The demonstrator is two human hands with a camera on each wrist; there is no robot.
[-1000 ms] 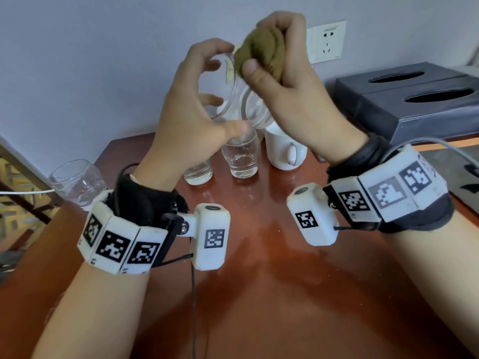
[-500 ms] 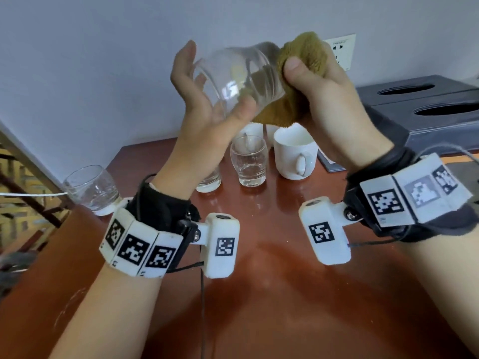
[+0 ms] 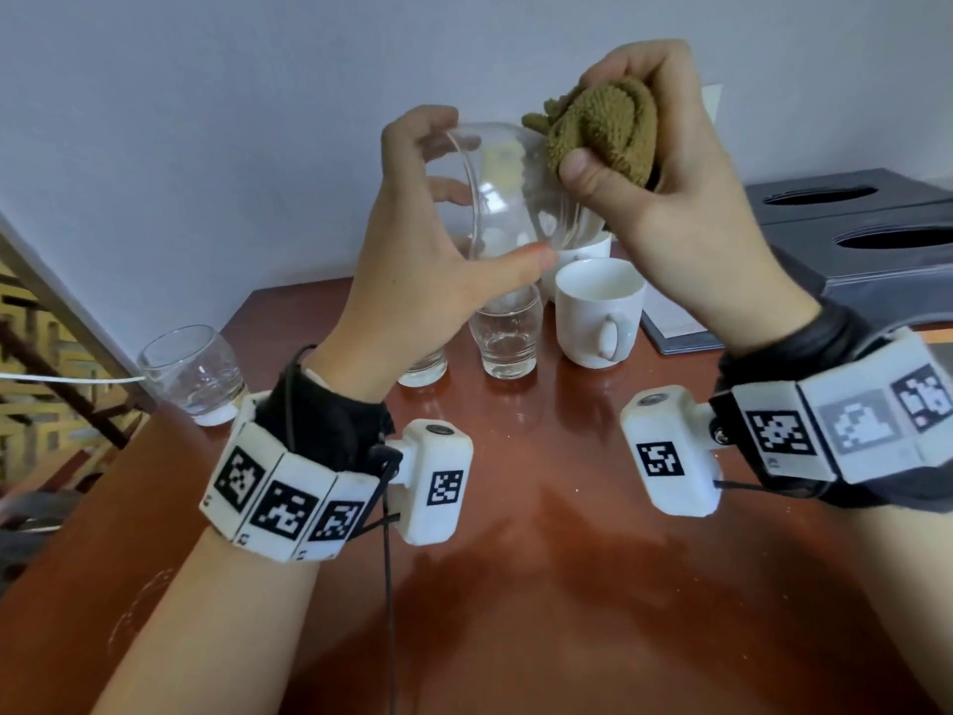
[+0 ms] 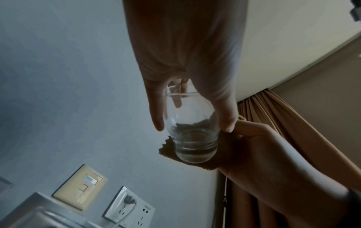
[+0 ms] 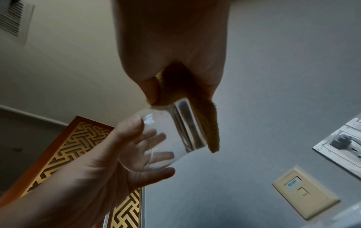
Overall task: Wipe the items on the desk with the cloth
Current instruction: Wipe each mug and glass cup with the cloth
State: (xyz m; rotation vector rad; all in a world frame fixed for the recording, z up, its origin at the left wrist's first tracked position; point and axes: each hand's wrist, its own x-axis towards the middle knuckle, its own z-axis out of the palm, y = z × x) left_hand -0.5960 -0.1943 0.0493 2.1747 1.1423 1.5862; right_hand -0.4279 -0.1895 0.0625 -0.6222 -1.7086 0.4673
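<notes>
Standing far left of both hands, a glass [image 3: 193, 374] rests at the desk [image 3: 515, 585] edge. Next comes the left hand [image 3: 428, 260], raised above the desk with fingers and thumb curled round the mouth end of a tilted tumbler [image 3: 515, 198]; the thumb lies under its wall, the fingers [image 5: 156, 154] spread along the far side. Below that hand two more small glasses stand side by side, one [image 3: 423, 366] half hidden by the wrist, the other [image 3: 508, 338] in plain sight. Right of these a mug [image 3: 598, 312] sits under the gap between the hands. The right hand [image 3: 670, 198] is clenched on a bunched olive cloth [image 3: 603, 129], pressing it against the tumbler's base. Further right, beyond that hand, a dark box [image 3: 851, 240] lies against the wall.
</notes>
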